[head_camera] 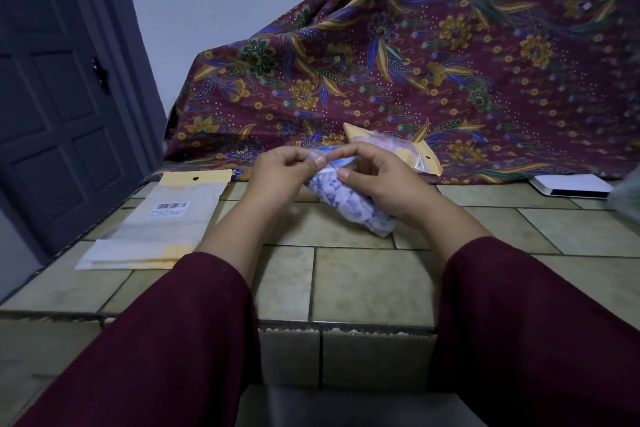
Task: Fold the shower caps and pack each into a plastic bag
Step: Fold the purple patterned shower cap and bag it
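A clear plastic bag (349, 204) holding a folded white shower cap with a purple print lies tilted on the tiled counter (367, 274), its far end lifted. My left hand (282, 172) pinches the bag's blue-edged top flap between thumb and forefinger. My right hand (377, 177) pinches the same flap from the right side. Behind them, a packed bag with a yellow header (398, 149) and a pink cap inside leans against the cloth.
A stack of flat plastic bags with yellow headers and a barcode label (166, 218) lies at the left. A patterned maroon batik cloth (415, 62) drapes the back. A white box (571, 185) sits at the right. A dark door (59, 97) stands at the left.
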